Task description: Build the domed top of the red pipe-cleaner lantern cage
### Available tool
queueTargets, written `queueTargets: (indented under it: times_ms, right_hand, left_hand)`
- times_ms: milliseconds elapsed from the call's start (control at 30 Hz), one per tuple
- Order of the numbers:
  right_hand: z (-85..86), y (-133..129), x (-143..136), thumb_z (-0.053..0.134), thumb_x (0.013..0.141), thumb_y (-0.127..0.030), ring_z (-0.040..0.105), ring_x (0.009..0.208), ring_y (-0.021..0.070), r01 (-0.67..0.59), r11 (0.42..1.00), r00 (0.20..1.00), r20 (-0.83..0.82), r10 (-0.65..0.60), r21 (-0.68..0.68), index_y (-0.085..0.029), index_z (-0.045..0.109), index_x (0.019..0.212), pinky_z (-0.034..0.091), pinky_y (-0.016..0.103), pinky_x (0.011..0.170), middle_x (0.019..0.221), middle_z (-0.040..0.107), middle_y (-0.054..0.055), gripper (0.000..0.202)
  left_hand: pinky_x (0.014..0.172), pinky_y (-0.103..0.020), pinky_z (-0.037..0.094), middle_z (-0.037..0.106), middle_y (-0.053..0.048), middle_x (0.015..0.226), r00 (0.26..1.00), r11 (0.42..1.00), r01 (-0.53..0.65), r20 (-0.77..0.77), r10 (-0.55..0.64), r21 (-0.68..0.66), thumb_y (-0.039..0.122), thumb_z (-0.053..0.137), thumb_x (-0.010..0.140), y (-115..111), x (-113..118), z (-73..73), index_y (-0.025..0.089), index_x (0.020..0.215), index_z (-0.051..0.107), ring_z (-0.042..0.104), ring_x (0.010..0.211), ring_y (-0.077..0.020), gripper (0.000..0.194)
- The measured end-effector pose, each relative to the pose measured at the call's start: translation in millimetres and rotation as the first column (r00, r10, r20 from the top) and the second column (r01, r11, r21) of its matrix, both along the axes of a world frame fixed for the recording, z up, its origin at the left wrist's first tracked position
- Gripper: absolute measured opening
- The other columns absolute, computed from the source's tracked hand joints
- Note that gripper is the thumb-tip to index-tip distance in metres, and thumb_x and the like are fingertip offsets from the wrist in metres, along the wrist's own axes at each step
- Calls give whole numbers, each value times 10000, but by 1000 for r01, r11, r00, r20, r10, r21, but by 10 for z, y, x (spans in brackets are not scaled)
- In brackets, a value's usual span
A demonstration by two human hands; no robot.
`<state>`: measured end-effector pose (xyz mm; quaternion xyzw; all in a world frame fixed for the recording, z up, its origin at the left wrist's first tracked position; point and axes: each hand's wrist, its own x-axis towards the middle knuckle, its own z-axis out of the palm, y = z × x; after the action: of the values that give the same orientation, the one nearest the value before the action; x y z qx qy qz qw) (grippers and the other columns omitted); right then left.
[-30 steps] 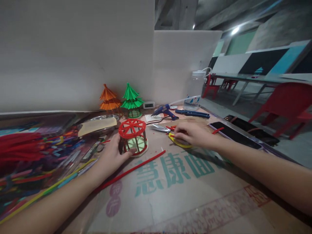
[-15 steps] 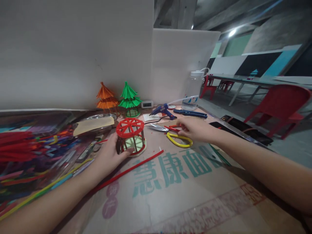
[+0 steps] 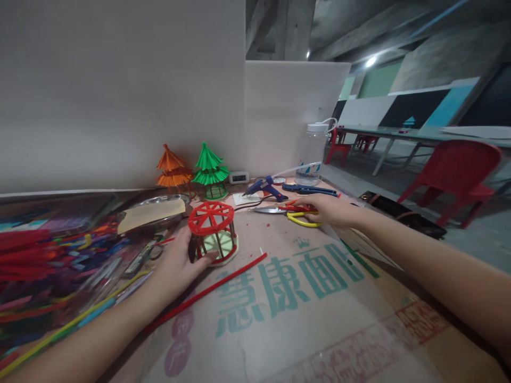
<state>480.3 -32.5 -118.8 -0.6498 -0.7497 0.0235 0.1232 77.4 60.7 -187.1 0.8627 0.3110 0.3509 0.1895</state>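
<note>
Cardboard-topped desk [image 3: 303, 330], printed with bold green characters and dull red marks, is spreading out below a tall pale partition [image 3: 120, 96]. Left of the desk's middle, a round open frame [image 3: 211, 232] with a red spoked top, brown posts and a pale green base is standing upright; the person's left hand [image 3: 181, 263] is clasping its lower left side, thumb and fingers curling about it. The right hand [image 3: 327, 210] is lying over yellow-handled metal scissors [image 3: 293, 215] and short red strips [image 3: 297, 208]; I cannot tell whether its fingers are gripping either. One long, thin red strip [image 3: 227, 279] is slanting across the cardboard before the frame. Near the partition, an orange tiered-roof model [image 3: 173, 173] and a green tiered-roof model [image 3: 209, 175] are standing side by side; farther right, a blue glue gun [image 3: 265, 186] and a clear white-lidded bottle [image 3: 309, 151] are sitting. Many-coloured strips [image 3: 80, 252] are crowding the left. Beyond, a red plastic chair [image 3: 455, 181] is standing by a long table [image 3: 375, 135], and a bright lamp [image 3: 371, 61] is glowing under the grey ceiling [image 3: 359, 26].
</note>
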Motion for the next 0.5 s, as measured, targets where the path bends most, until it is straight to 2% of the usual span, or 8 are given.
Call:
queueTargets:
  times_ms: [100,200,300,367,433,500]
  right_hand:
    - [-57,6,-25,575,935,-355,681,1027,280,-16,998,999,31,14,55,-199,752,1161,508,362,867,1178,737,133,327]
    - [-83,11,-294,517,981,-390,648,1182,281,-146,980,988,-33,152,136,-212,734,1204,484,409,1022,1272,713,122,359]
    - [-110,80,-653,479,1009,-426,473,1428,263,-318,945,932,-156,327,78,-191,563,1451,360,433,1188,1538,525,114,507]
    - [-145,163,-850,456,1024,-423,347,1512,248,-418,908,884,-226,410,13,-177,444,1544,278,439,1241,1635,381,107,576]
    - [-186,238,-963,412,1045,-397,276,1543,231,-506,862,838,-257,481,-39,-167,465,1533,202,435,1268,1637,374,97,542]
    - [-219,257,-966,370,1063,-394,304,1531,218,-545,834,812,-299,502,-81,-170,541,1480,184,425,1273,1604,433,93,504]
  left_hand:
    - [1099,-511,444,592,-116,1361,1000,1000,-14,3,14,-4,491,660,877,0,4,-4,227,1361,503,569,1245,-317,573]
    - [1112,-521,434,589,-121,1371,1000,1000,-13,10,13,-16,493,649,885,-19,19,11,224,1361,503,564,1261,-319,566]
    - [1123,-519,429,584,-123,1388,1000,1000,-4,19,5,-9,489,643,892,-41,31,30,224,1356,505,552,1290,-319,551]
    - [1117,-513,435,586,-121,1384,1000,1000,-6,24,5,2,489,640,897,-46,30,31,228,1356,504,551,1288,-317,545]
    - [1110,-514,438,586,-120,1383,1000,1000,-3,22,3,-2,488,636,902,-43,24,21,231,1360,502,559,1267,-312,542]
    - [1112,-524,431,575,-123,1399,1000,1000,-2,17,3,-13,490,639,901,-33,15,7,233,1374,493,563,1252,-312,558]
